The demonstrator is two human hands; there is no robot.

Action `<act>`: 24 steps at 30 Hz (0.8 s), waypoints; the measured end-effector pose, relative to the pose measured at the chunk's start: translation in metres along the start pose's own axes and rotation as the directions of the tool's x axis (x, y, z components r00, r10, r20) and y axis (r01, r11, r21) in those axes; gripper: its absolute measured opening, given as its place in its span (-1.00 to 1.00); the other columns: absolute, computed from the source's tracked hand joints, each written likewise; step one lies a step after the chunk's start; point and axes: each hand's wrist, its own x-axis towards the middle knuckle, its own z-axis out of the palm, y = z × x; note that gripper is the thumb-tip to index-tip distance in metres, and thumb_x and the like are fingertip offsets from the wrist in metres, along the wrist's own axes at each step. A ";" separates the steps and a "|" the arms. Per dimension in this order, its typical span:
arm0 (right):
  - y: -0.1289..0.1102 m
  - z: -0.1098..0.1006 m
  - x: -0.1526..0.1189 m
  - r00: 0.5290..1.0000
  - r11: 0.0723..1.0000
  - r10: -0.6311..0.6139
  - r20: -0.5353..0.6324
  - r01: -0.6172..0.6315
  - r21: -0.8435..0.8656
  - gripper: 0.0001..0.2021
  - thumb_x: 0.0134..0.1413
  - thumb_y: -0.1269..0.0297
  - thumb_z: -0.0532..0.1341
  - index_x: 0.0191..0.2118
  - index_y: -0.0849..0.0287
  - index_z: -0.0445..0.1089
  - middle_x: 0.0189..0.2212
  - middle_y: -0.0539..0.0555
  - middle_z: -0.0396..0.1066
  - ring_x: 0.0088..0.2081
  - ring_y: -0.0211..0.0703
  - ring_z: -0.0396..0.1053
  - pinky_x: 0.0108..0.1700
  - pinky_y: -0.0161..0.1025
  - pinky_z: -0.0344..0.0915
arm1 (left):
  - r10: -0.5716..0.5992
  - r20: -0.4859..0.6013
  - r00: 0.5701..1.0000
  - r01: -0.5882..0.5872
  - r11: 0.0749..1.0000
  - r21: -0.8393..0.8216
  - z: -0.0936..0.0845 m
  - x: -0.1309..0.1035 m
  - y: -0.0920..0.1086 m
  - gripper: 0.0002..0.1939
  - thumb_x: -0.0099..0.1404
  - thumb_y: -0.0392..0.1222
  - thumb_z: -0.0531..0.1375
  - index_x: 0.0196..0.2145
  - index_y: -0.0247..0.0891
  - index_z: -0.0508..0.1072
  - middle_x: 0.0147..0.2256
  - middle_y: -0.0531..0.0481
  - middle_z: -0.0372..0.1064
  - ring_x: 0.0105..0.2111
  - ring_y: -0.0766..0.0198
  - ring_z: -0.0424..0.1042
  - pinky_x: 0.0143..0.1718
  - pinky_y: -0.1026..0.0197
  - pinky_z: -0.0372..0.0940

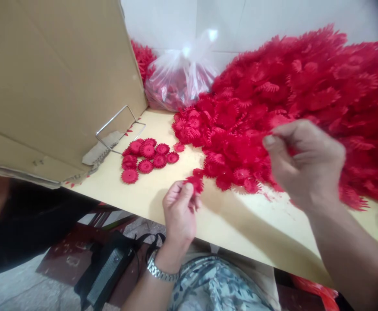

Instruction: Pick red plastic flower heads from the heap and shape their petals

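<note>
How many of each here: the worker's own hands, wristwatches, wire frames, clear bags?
Left hand and right hand: 2
Wristwatch: 1
Wire frame: 1
Clear bag: 1
Total: 5
Red pieces overlap too much to count.

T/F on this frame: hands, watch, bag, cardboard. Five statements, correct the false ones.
1. The left hand holds a red toothed piece. True.
2. The watch is on the right wrist. False: it's on the left.
3. The plastic bag is see-through. True.
4. The cardboard stands right of the large red heap. False: it stands left.
5. The right hand is spread flat. False: its fingers are bent.
</note>
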 end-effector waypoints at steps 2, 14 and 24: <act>0.010 -0.002 0.013 0.997 0.967 -0.031 0.064 0.046 -0.252 -0.80 0.18 0.40 0.00 -0.25 0.13 0.36 -0.34 0.17 0.39 -0.26 -0.01 0.35 -0.26 -0.09 0.26 | -0.006 0.076 0.997 0.001 0.998 0.064 -0.001 0.000 -0.001 -0.79 0.03 -0.19 0.30 -0.56 -0.32 0.34 -0.66 0.12 0.28 -0.70 0.48 0.21 -0.68 0.41 0.06; -0.008 0.009 -0.020 0.910 0.966 -0.201 0.363 0.123 0.228 -0.82 0.17 0.32 0.11 -0.19 0.20 0.43 -0.28 0.14 0.45 -0.26 -0.16 0.40 -0.27 -0.25 0.34 | 0.062 0.055 0.997 -0.071 0.980 0.184 -0.005 -0.002 -0.005 -0.73 0.11 -0.13 0.27 -0.56 -0.29 0.26 -0.64 0.20 0.07 -0.65 0.52 -0.02 -0.67 0.45 -0.09; -0.023 0.026 -0.046 0.731 0.732 -0.075 0.679 -0.422 0.535 -0.81 0.07 0.23 0.22 -0.47 0.19 0.29 -0.56 -0.07 0.26 -0.51 -0.35 0.19 -0.47 -0.37 0.11 | 0.093 0.210 0.973 -0.137 0.970 0.202 -0.008 -0.005 -0.009 -0.60 0.15 -0.02 0.24 -0.65 -0.29 0.22 -0.68 0.17 0.07 -0.66 0.50 0.03 -0.65 0.40 -0.03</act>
